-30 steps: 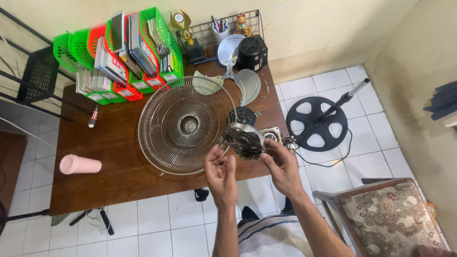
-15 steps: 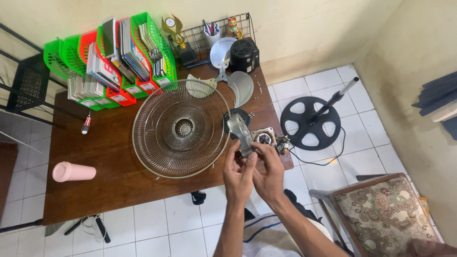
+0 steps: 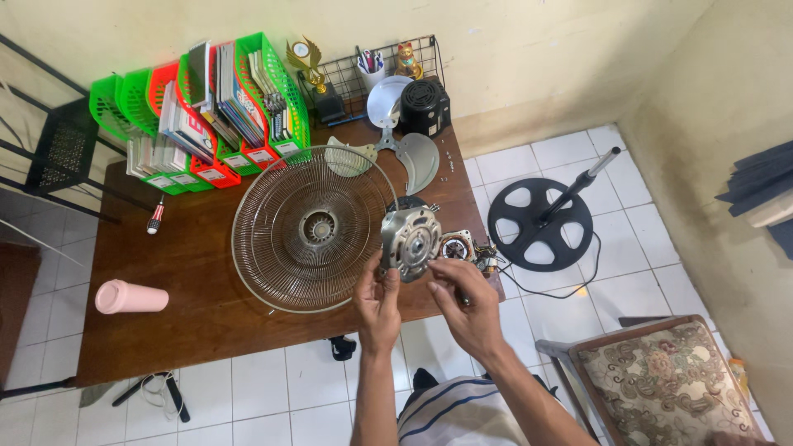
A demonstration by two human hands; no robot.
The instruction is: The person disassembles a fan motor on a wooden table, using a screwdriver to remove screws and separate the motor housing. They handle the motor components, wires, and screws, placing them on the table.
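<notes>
A round grey metal fan motor housing [image 3: 410, 242] is held up above the table's front edge, its flat face turned toward me. My left hand [image 3: 378, 301] grips its lower left rim. My right hand [image 3: 467, 304] touches its lower right side and has a dark slim tool partly hidden in the fingers. Just right of the housing, a motor part with copper windings [image 3: 456, 247] lies on the brown wooden table [image 3: 190, 281]. A round wire fan guard [image 3: 312, 229] lies flat to the left.
Fan blades [image 3: 396, 149] and a black motor cover [image 3: 424, 106] lie at the back. Green and red file trays [image 3: 206, 116] fill the back left. A pink tumbler [image 3: 125, 296] lies at the left, a screwdriver [image 3: 154, 217] behind it. A fan stand [image 3: 541, 223] and a cushioned chair [image 3: 661, 380] are on the tiled floor.
The housing has turned from edge-on to face me. My hands have drawn slightly apart around it, and the view has shifted.
</notes>
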